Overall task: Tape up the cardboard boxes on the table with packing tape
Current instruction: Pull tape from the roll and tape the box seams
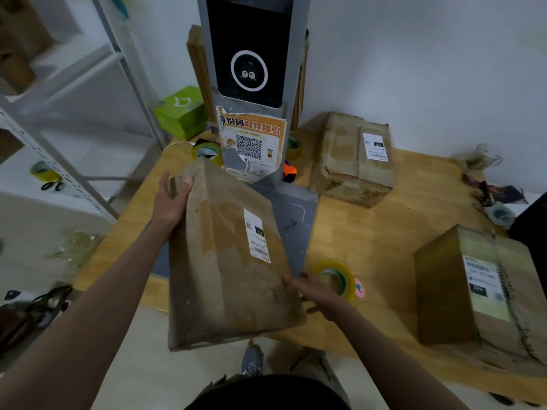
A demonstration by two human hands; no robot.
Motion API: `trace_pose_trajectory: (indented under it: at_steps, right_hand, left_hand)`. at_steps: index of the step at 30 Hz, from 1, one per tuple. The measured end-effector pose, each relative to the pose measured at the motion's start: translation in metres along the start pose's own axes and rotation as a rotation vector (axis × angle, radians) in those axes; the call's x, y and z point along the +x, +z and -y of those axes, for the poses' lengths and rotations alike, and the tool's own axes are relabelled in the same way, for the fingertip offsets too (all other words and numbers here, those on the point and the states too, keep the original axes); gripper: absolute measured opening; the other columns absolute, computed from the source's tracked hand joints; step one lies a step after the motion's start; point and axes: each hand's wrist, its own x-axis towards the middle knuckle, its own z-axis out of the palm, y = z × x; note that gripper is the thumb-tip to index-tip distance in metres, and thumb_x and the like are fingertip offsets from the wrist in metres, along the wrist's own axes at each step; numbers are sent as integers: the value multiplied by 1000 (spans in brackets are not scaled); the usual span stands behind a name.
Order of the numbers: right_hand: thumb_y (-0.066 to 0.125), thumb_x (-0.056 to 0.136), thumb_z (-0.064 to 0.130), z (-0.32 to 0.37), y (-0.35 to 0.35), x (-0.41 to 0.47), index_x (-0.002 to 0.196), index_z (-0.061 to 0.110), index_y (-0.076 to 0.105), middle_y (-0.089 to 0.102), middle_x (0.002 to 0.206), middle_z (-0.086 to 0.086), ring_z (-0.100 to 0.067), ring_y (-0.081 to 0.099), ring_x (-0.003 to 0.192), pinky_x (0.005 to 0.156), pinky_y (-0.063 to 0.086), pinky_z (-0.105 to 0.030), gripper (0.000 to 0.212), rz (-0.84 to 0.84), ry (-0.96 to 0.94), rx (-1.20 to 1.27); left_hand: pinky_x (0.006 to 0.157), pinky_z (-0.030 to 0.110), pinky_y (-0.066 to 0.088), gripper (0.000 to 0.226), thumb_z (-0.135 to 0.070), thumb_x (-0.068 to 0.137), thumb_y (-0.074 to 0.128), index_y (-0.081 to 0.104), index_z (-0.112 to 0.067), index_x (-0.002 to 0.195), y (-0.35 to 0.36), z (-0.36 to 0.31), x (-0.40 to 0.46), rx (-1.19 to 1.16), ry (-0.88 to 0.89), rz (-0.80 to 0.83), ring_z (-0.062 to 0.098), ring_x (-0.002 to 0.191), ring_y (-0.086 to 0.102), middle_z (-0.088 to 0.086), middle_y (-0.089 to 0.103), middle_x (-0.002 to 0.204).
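I hold a worn cardboard box with a white label tilted over the table's front left edge. My left hand grips its far left corner, and my right hand grips its near right edge. A yellow-green packing tape roll lies on the wooden table just behind my right hand. A second labelled box sits at the back, a third box at the front right.
A grey kiosk with a screen and QR poster stands at the table's back middle. More tape rolls lie beside it. White metal shelving with scissors stands left. Clutter lies at the far right edge.
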Motion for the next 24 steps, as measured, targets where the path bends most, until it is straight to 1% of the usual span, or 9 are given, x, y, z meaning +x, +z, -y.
trace_pose_trajectory:
  at_steps: [3,6,8,9,12,14,17,20,24]
  right_hand:
    - [63,73,81,-16,7,10,148,21,41,47,147,-10,-35,51,129,100,52,-51,99,114,126,102]
    - [59,83,75,-15,18,8,137,30,52,45,148,4,-27,40,142,112,40,-45,71,193,75,237]
    - [54,92,67,-14,20,1,127,35,52,47,139,6,-22,38,142,110,37,-39,47,198,63,253]
    - [53,94,65,-15,20,-1,127,35,52,48,136,8,-19,41,139,108,38,-36,45,200,51,268]
    - [63,86,69,-25,13,-4,146,35,48,52,145,14,-11,49,134,114,39,-34,71,208,-40,394]
    - [65,88,63,-30,-2,-14,145,36,51,59,142,9,-14,57,130,111,44,-35,65,176,-93,498]
    - [63,94,51,-42,-40,-33,136,23,60,68,132,-5,-23,63,124,112,44,-43,51,145,-113,643]
    - [65,94,50,-59,-80,-52,139,16,58,64,135,-15,-34,59,128,114,40,-52,56,121,-158,710]
    - [60,93,53,-87,-114,-73,144,15,51,55,142,-23,-44,52,131,109,44,-57,64,116,-211,817]
  left_hand:
    - [109,52,43,113,-97,58,56,30,-38,150,-11,11,-4,-54,-125,-45,34,131,51,14,47,149]
    - [106,44,39,108,-85,73,61,20,-33,159,-8,8,-15,-50,-162,93,31,137,44,2,32,161]
    - [102,43,37,107,-77,78,64,13,-33,161,-5,4,-15,-27,-177,161,30,140,41,-2,27,163]
    - [99,42,37,106,-74,80,64,11,-33,161,-2,0,-15,-18,-177,182,30,138,41,-2,27,162]
    - [93,44,47,102,-71,78,68,19,-34,159,6,-12,-11,-57,-183,209,31,119,56,0,45,146]
    - [84,47,56,90,-70,72,71,41,-34,149,15,-17,-7,-142,-152,260,34,106,66,7,60,134]
    - [81,45,57,69,-62,78,68,63,-20,133,38,-26,-8,-297,-167,401,37,107,68,18,69,123]
    - [82,40,57,57,-53,94,54,66,-10,130,77,-39,-26,-350,-173,531,32,101,69,18,71,117]
    - [78,38,59,56,-50,98,50,63,-8,133,135,-53,-46,-375,-191,641,30,97,70,21,69,122]
